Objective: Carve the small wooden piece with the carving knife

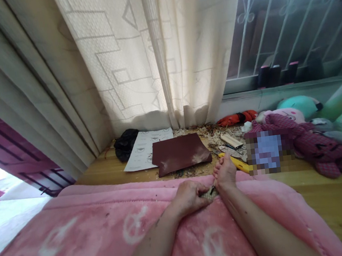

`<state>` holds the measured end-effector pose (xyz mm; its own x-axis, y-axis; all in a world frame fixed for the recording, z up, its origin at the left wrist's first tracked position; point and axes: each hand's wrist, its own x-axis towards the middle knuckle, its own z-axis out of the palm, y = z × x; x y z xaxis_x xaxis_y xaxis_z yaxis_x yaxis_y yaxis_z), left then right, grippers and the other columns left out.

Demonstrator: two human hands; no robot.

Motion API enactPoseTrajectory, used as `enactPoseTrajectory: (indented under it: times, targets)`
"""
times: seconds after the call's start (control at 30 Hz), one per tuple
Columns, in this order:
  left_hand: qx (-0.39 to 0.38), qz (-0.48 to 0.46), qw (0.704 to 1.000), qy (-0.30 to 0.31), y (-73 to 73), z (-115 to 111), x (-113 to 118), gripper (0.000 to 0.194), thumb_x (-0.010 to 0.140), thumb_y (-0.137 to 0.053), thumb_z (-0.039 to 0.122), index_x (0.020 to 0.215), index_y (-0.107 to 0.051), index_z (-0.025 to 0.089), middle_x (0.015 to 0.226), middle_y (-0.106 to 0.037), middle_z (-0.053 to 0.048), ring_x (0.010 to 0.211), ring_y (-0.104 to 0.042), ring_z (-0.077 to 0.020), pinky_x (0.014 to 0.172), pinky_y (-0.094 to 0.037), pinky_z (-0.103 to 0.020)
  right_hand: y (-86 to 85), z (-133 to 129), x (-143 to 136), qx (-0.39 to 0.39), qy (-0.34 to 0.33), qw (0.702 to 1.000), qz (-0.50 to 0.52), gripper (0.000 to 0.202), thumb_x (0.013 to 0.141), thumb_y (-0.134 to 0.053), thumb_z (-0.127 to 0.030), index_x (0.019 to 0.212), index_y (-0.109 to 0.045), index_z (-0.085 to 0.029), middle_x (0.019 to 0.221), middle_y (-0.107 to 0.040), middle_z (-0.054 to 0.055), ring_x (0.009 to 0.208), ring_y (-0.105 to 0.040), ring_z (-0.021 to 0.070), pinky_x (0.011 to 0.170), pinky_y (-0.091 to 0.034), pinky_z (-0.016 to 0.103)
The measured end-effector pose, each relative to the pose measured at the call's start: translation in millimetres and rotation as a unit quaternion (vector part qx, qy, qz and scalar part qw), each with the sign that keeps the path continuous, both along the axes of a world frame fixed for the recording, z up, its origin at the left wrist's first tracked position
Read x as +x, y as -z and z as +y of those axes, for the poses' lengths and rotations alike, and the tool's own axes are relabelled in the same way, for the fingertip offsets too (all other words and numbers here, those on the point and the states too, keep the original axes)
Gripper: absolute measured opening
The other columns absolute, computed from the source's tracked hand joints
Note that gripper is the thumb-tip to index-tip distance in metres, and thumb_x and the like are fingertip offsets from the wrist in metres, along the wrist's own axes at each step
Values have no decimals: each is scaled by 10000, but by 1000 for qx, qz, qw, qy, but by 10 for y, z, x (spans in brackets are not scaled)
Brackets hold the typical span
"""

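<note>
Pale piece [208,194]: one, between two hands [189,195], over one blanket [101,223].

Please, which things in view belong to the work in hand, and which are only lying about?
Seem part of the work:
small pale piece, in the left hand
pale scraps

Probably just lying about:
checked soft toy
turquoise soft toy
black bag

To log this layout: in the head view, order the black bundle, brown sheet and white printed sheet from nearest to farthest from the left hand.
From the left hand:
1. Brown sheet, just beyond it
2. White printed sheet, farther back, to the left
3. Black bundle, farthest left
</note>
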<state>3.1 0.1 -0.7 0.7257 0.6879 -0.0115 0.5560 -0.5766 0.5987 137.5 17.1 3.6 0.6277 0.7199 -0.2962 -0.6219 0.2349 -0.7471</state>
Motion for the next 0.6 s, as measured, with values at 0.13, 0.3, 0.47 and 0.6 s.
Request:
enactPoseTrajectory:
  times: [0.13, 0.3, 0.47, 0.6]
  targets:
    - [7, 16, 1000, 0, 3, 5, 6, 166, 702, -554, 305, 735, -637, 165, 634, -564, 35, 612, -471, -101, 539, -257, -194, -4, -7, -8, 5, -8, 1000, -1, 400, 815, -405, -529, 601, -296, -209, 366, -236, -104, 280, -171, 44, 278, -121, 158]
    - [24, 28, 999, -4, -9, 13, 6, 128, 682, -576, 287, 688, -616, 166, 602, -526, 39, 573, -430, -92, 523, -244, -203, -33, -7, -27, 91, -141, 986, -11, 446, 762, -446, -587, 584, -286, -211, 381, -203, -111, 292, -116, 44, 268, -85, 155]
    - [26, 31, 999, -6, -16, 10, -2, 119, 682, -580, 280, 664, -597, 164, 587, -498, 45, 560, -413, -85, 521, -235, -206, -54, 11, -43, 135, -256, 957, 1, 454, 743, -485, -583, 569, -298, -208, 385, -182, -114, 310, -82, 43, 265, -64, 144]
    - [28, 24, 999, -9, -2, 12, 2, 112, 670, -589, 275, 654, -591, 164, 584, -503, 45, 559, -422, -85, 517, -232, -203, -59, 36, -56, 130, -269, 954, 0, 460, 738, -492, -584, 564, -297, -205, 384, -185, -115, 310, -87, 41, 268, -60, 143]
